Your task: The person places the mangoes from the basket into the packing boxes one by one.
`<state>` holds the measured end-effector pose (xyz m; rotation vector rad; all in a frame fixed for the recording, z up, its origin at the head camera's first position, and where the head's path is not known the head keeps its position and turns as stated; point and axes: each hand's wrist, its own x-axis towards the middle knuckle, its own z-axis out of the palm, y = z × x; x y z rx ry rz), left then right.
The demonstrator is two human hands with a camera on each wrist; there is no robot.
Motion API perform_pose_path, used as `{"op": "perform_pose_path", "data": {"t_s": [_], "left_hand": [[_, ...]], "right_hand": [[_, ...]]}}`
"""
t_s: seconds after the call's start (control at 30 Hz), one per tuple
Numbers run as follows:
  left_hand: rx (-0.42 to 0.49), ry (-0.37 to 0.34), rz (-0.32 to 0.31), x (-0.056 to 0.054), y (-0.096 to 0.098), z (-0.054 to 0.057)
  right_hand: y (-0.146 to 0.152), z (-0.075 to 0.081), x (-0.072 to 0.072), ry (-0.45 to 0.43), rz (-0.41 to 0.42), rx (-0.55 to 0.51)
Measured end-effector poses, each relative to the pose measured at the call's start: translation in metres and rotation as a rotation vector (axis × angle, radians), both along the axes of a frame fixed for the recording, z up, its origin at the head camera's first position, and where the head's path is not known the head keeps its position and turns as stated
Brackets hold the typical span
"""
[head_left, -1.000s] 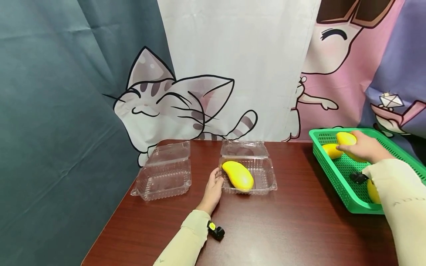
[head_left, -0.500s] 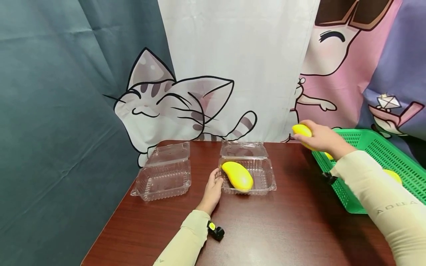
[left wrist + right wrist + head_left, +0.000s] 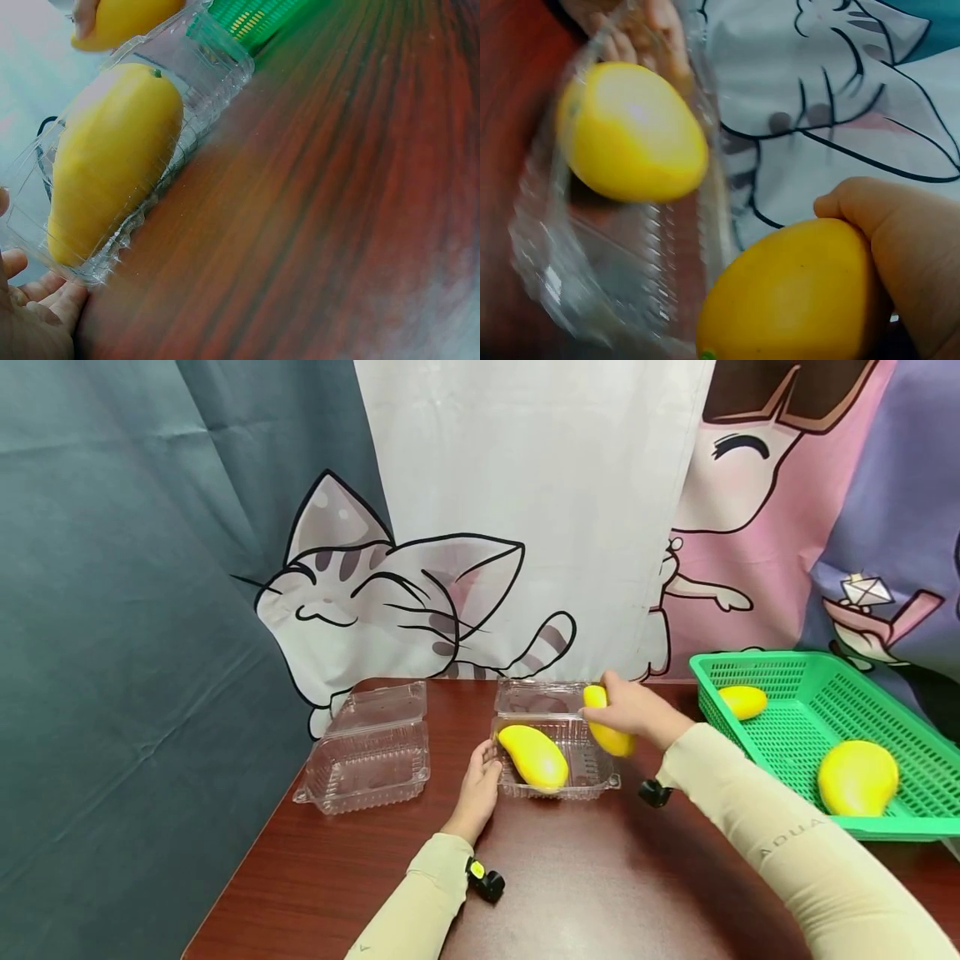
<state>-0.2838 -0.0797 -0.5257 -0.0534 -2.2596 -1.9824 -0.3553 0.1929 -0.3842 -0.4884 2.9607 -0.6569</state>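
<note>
A yellow mango [image 3: 613, 741] is gripped in my right hand [image 3: 639, 708], above the right end of an open clear plastic clamshell box [image 3: 588, 762]. The right wrist view shows the thumb laid along this held mango [image 3: 795, 289]; the other fingers are mostly hidden. Another mango [image 3: 534, 757] lies slanted in the left part of the box. My left hand [image 3: 476, 789] rests on the table with its extended fingers against the box's left side. Seen from the left wrist, the fingertips [image 3: 67, 300] touch the box's near end, just below the mango [image 3: 112, 161].
To the left stands a second open clamshell box [image 3: 367, 770] with nothing in it. A green plastic basket [image 3: 795, 735] at the right holds a mango [image 3: 744, 702] at its back left and another mango [image 3: 858, 778] near its front. A printed curtain [image 3: 600, 527] hangs behind the table.
My right hand has lifted a mango out of the green basket and carried it left to above the box. My left hand has stayed at the box's side.
</note>
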Motion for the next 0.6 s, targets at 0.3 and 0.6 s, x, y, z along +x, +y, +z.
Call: {"op": "perform_pose_path", "data": {"t_s": [0.3,0.6], "left_hand": [[0.005,-0.003,0.0,-0.001,0.0,-0.002],[0.008,-0.003,-0.022,0.008,0.001,0.014]], "right_hand": [[-0.035,-0.044,-0.002,-0.02,-0.073,0.129],[-0.048,-0.068,0.005,0.064,-0.052,0.291]]}}
